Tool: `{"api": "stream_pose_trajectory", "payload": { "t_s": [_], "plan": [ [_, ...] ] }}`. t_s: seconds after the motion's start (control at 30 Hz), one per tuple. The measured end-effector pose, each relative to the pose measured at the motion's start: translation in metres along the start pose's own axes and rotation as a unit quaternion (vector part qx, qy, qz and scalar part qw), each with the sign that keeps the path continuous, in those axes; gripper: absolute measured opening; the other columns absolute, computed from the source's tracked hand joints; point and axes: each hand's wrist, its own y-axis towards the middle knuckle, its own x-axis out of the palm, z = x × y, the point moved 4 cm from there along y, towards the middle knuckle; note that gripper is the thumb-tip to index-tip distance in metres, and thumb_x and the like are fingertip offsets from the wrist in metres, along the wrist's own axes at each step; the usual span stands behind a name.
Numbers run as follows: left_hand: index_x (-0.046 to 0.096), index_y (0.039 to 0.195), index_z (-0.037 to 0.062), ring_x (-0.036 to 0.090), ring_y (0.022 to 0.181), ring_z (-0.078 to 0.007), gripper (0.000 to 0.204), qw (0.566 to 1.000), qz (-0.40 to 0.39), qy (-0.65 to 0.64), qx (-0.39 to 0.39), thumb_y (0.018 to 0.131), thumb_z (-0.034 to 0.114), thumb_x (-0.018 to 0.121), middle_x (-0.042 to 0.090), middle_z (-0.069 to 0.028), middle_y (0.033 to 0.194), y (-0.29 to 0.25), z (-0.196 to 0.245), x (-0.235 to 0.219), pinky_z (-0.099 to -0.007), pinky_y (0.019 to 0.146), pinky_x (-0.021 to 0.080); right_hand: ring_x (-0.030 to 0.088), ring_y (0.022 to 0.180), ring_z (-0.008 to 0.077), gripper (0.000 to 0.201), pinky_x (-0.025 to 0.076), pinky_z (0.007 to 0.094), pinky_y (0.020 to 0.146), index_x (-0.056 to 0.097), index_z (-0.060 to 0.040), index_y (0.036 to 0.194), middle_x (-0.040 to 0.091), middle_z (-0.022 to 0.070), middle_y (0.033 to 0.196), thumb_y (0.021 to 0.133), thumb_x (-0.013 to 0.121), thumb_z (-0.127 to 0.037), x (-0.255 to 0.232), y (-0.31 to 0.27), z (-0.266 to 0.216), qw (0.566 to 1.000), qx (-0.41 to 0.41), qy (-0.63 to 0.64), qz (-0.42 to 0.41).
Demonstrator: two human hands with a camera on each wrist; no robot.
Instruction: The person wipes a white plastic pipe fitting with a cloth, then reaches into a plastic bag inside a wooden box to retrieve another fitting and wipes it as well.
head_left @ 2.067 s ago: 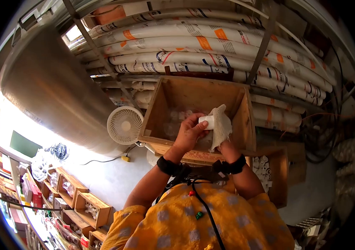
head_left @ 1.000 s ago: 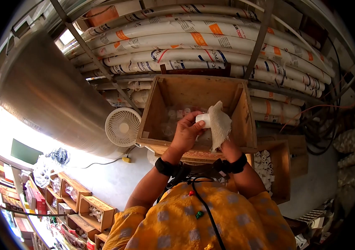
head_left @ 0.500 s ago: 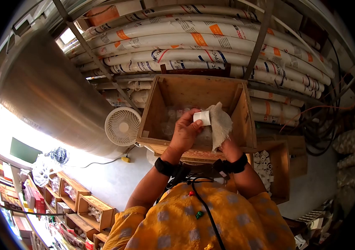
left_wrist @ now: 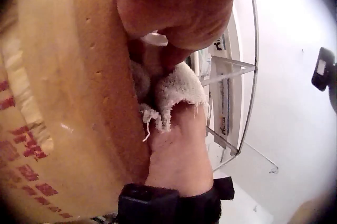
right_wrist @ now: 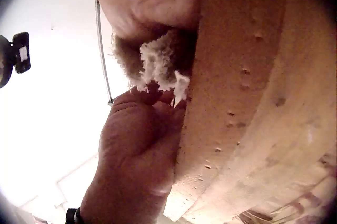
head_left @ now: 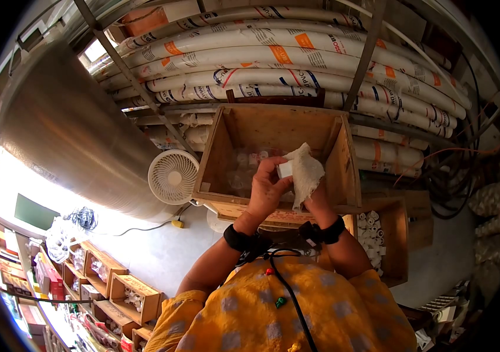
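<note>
Head view: the short white plastic cylindrical fitting (head_left: 285,170) is over the opening of the open wooden crate (head_left: 282,124); the frayed off-white cloth (head_left: 308,176) adjoins it at 3 o'clock. The left hand (head_left: 267,189), at 8 o'clock of the fitting, pinches it between curled fingers and thumb. The right hand (head_left: 319,202) lies at 5 o'clock, its fingers beneath the cloth; their opening and hold cannot be told. Left wrist view: a loose thread and ragged hem, indistinct from above, hang over the right hand. The fitting appears smooth and pale, its far end covered. In the right wrist view, shadow obscures the fingertips.
</note>
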Motion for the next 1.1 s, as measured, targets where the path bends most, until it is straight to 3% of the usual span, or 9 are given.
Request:
{"api": "stream_pose_trajectory", "payload": {
  "t_s": [0.13,0.27,0.37,0.43,0.53,0.73,0.93,1.07,1.1],
  "plan": [
    [0.053,0.107,0.0045,0.054,0.086,-0.0131,0.039,0.993,0.011,0.106,0.06,0.072,-0.007,0.067,0.051,-0.0066,0.108,0.0,-0.002,-0.001,-0.0257,0.071,0.047,0.055,0.095,0.0161,0.027,0.046,0.0277,0.079,0.05,-0.0018,0.114,0.056,0.0075,0.107,0.092,0.053,-0.017,-0.007,0.008,0.019,0.994,0.09,-0.061,0.002],
    [0.051,0.108,0.0043,0.053,0.097,-0.0128,0.036,0.982,-0.014,0.165,0.085,0.077,-0.007,0.064,0.051,-0.0038,0.107,-0.002,0.011,0.003,-0.026,0.082,0.046,0.055,0.091,0.0163,0.03,0.046,0.0273,0.077,0.05,-0.002,0.114,0.056,0.006,0.105,0.093,0.05,-0.024,-0.01,0.009,0.022,0.973,0.181,0.144,0.017],
    [0.051,0.108,0.0036,0.052,0.098,-0.0137,0.035,0.972,-0.009,0.2,0.122,0.077,-0.007,0.064,0.049,-0.0045,0.109,-0.001,0.018,0.004,-0.0258,0.081,0.046,0.055,0.092,0.0142,0.03,0.047,0.0274,0.078,0.05,-0.0017,0.115,0.056,0.0052,0.105,0.092,0.054,-0.02,-0.012,0.01,0.057,0.972,0.159,0.172,0.023],
    [0.051,0.108,0.0029,0.052,0.1,-0.0143,0.035,0.974,-0.002,0.195,0.119,0.077,-0.007,0.063,0.049,-0.0046,0.109,-0.001,0.018,0.003,-0.0257,0.08,0.047,0.055,0.093,0.0127,0.03,0.047,0.0274,0.078,0.05,-0.0013,0.116,0.056,0.0047,0.106,0.09,0.056,-0.017,-0.006,0.004,0.025,0.983,0.133,0.126,0.032],
    [0.051,0.111,0.0023,0.054,0.098,-0.014,0.036,0.996,0.019,0.079,0.047,0.078,-0.004,0.064,0.051,-0.0046,0.113,0.0,0.013,0.003,-0.0261,0.079,0.048,0.054,0.095,0.0117,0.031,0.047,0.0276,0.08,0.049,-0.0008,0.117,0.056,0.0047,0.108,0.089,0.058,-0.012,-0.004,0.002,-0.002,0.992,0.086,0.09,0.028],
    [0.048,0.117,-0.0014,0.058,0.093,-0.0135,0.039,0.982,-0.027,0.171,-0.072,0.082,0.002,0.065,0.059,-0.0088,0.108,0.001,0.005,-0.002,-0.0275,0.082,0.048,0.055,0.093,0.0122,0.03,0.048,0.0269,0.078,0.049,-0.0009,0.116,0.056,0.0052,0.109,0.09,0.057,-0.013,-0.006,0.002,0.011,0.958,0.118,0.261,0.024],
    [0.048,0.117,-0.0016,0.057,0.096,-0.0135,0.038,0.995,-0.017,0.101,-0.012,0.083,0.002,0.064,0.059,-0.0079,0.105,0.0,0.0,-0.001,-0.0277,0.084,0.047,0.056,0.093,0.0118,0.029,0.049,0.0261,0.077,0.05,-0.0016,0.115,0.055,0.005,0.109,0.09,0.057,-0.015,-0.009,0.004,0.01,0.976,0.106,0.192,0.014],
    [0.048,0.118,0.0026,0.055,0.099,-0.013,0.039,0.996,-0.016,0.091,0.009,0.083,-0.001,0.063,0.056,-0.0064,0.108,-0.001,-0.001,-0.002,-0.0274,0.084,0.047,0.055,0.093,0.0122,0.028,0.048,0.0258,0.077,0.052,-0.0025,0.114,0.055,0.0047,0.109,0.09,0.057,-0.016,-0.004,0.002,0.025,0.935,0.155,0.316,0.042],
    [0.048,0.118,0.0037,0.055,0.099,-0.0129,0.039,0.996,-0.017,0.086,0.008,0.083,-0.002,0.062,0.055,-0.0057,0.108,-0.001,0.0,-0.003,-0.0273,0.084,0.047,0.055,0.094,0.013,0.028,0.048,0.0262,0.077,0.051,-0.0028,0.114,0.055,0.005,0.109,0.09,0.057,-0.016,-0.002,0.004,0.019,0.953,0.129,0.27,0.037]
  ]
}}
